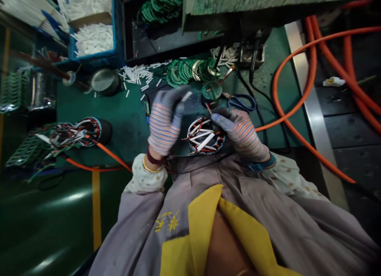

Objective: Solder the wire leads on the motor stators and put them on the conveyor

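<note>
My left hand (167, 119), in a striped glove, is raised above the bench with a short white sleeve (187, 96) pinched between thumb and forefinger. In my gloved right hand (239, 127) the fingertips close on thin wires (208, 107) that rise from a motor stator (205, 136). That stator lies close to my body, between both hands. White sleeves and reddish-brown windings cross its open middle. The right fingers cover part of its right rim.
Blue-handled scissors (242, 102) and a green-topped pot (212, 91) stand behind my right hand. Loose white sleeves (138, 75) and green rings (178, 72) lie farther back. Another stator (91, 131) is at left. An orange hose (279, 85) loops at right. A blue bin (114, 49) stands back left.
</note>
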The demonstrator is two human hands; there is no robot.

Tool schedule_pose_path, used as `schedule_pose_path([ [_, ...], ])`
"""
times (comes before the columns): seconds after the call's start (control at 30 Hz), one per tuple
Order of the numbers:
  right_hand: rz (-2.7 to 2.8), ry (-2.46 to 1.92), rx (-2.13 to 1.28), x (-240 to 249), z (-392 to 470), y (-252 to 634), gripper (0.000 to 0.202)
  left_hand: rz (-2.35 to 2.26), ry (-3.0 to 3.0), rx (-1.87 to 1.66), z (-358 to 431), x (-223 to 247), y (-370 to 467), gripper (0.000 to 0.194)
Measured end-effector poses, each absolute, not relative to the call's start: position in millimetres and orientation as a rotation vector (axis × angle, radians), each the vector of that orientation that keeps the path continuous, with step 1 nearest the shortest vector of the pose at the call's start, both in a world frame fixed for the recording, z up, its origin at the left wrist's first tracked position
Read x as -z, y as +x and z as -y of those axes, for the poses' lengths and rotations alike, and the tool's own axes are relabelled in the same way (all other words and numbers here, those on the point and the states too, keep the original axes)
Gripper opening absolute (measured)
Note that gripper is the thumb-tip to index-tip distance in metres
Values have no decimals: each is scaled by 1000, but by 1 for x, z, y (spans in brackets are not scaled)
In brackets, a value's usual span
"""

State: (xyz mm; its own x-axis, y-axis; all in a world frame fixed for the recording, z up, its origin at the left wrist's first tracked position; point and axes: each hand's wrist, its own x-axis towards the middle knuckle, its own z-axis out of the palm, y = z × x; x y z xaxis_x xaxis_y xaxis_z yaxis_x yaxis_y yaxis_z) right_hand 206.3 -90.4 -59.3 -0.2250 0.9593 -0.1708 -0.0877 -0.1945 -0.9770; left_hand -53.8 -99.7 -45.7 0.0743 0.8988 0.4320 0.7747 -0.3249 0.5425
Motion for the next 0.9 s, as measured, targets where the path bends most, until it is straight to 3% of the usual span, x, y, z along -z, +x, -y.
schedule_pose_path([
  [0.13, 1109, -1138, -1555, 60, 94, 204, 50, -1575, 2075, -965, 101, 48, 0, 40],
  [0.6, 1102, -1103, -1596, 54, 95, 209, 63, -1352, 1873, -949, 96, 46, -5, 38],
  [0.9, 1154, -1005, -1753, 51, 95, 223, 63, -1121, 1584, -1063, 82, 45, -1, 55],
])
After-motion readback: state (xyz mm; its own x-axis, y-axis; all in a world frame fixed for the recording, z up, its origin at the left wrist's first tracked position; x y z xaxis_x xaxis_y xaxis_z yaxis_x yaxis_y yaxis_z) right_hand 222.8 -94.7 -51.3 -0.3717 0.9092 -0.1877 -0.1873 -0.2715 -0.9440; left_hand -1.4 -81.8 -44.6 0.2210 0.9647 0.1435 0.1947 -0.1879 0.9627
